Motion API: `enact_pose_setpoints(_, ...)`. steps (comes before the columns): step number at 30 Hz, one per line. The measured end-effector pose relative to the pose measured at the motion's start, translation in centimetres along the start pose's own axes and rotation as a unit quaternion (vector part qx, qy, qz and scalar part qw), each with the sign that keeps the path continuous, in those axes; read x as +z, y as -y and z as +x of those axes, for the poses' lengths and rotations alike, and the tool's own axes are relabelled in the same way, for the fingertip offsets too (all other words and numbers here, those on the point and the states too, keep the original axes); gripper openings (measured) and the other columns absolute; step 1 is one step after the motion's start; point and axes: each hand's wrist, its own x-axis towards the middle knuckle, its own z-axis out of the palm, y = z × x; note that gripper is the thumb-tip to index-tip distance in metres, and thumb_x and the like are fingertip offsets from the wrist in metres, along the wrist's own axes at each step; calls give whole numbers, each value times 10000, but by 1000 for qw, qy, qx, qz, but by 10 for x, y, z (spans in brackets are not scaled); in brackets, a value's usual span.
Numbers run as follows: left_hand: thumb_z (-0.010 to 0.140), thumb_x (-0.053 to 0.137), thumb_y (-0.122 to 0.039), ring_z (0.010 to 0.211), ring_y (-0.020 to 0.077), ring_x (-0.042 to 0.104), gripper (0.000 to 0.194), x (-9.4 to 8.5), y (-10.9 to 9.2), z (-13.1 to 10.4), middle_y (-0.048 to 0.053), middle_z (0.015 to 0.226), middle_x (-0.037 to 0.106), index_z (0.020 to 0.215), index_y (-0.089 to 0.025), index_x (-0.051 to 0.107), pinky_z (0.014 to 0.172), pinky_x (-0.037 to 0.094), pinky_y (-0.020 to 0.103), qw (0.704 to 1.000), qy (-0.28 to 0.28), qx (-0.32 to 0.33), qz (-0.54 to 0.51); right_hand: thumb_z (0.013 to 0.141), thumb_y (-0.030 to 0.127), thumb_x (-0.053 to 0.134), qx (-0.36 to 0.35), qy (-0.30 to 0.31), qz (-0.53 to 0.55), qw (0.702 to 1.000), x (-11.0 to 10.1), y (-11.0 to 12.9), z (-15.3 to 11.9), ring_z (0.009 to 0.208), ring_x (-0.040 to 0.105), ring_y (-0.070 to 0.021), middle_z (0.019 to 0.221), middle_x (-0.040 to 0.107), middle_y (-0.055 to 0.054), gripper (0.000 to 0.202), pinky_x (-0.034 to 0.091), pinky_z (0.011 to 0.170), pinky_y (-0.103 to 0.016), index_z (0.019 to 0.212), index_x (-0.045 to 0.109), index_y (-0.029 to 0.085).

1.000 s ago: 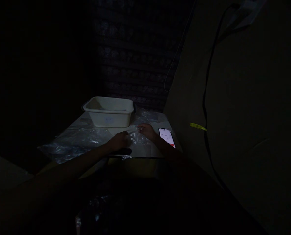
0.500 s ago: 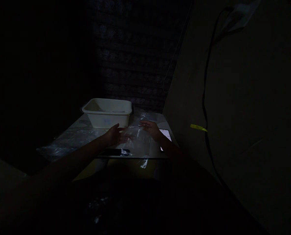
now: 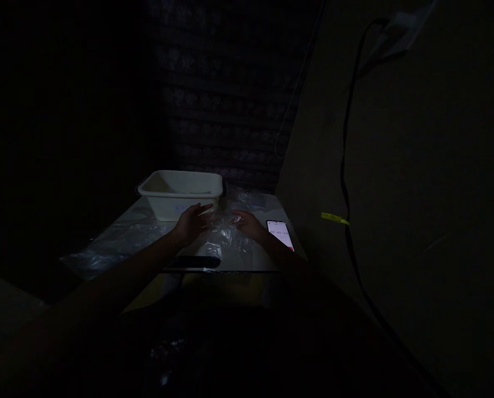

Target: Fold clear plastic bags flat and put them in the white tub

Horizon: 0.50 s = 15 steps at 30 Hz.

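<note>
A thin clear plastic bag [image 3: 225, 240] lies over the near part of the small table [image 3: 267, 262], between my hands. My left hand [image 3: 192, 224] is just in front of the white tub, with its fingers apart at the bag's left side. At the bag's right side is my right hand [image 3: 247, 223]; its fingers are bent round a shiny bit of the plastic. The scene is dark, and the fingertips of both hands are hard to make out.
The white tub [image 3: 178, 207] stands at the table's back left. More clear plastic [image 3: 118, 240] covers the left side. A lit phone [image 3: 280, 235] lies on the right. A black cable [image 3: 344, 166] with a yellow tag [image 3: 333, 218] hangs along the right wall.
The plastic between my hands has dropped and crumpled toward the table. My right hand has shifted slightly left and down, my left hand slightly up, and more of the phone shows.
</note>
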Motion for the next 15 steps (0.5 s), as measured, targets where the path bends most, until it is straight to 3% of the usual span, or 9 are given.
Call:
enact_pose_setpoints(5,686,327,-310,859,177,516,356,-8,-1,4,71,991,545,937,-147,519,697,398,314,989,-53,86,108,556,-48,330,18,-31,-102,994,5,-5,5,669,531,-107,859,583,-71,605,418,517,-197,1139,334,115)
enact_pose_setpoints(8,655,356,-326,884,193,504,397,-20,3,8,93,1030,521,975,-135,491,716,394,327,939,-112,134,296,584,-21,338,5,-43,-176,983,7,-6,7,726,529,-112,911,569,-67,607,430,583,-209,1172,296,127)
enact_pose_setpoints(10,614,410,-291,901,205,494,402,-31,6,9,91,1022,526,978,-142,491,749,379,331,859,-106,164,474,607,4,346,-2,-56,-252,966,6,-6,6,797,519,-118,957,555,-54,584,422,666,-225,1169,315,160)
enact_pose_setpoints(13,564,470,-227,965,225,448,433,-42,10,7,68,1051,518,993,-173,498,820,325,343,684,21,196,703,636,50,362,-7,-56,-386,921,-1,-5,2,911,481,-146,1029,526,-49,510,379,771,-265,1125,393,195)
enact_pose_setpoints(15,577,483,-242,990,247,426,477,-44,12,4,77,1088,496,1049,-176,466,820,317,363,592,92,194,777,645,75,369,-2,-43,-457,888,-8,-5,-4,946,463,-164,1038,525,-49,446,353,803,-290,1062,462,203)
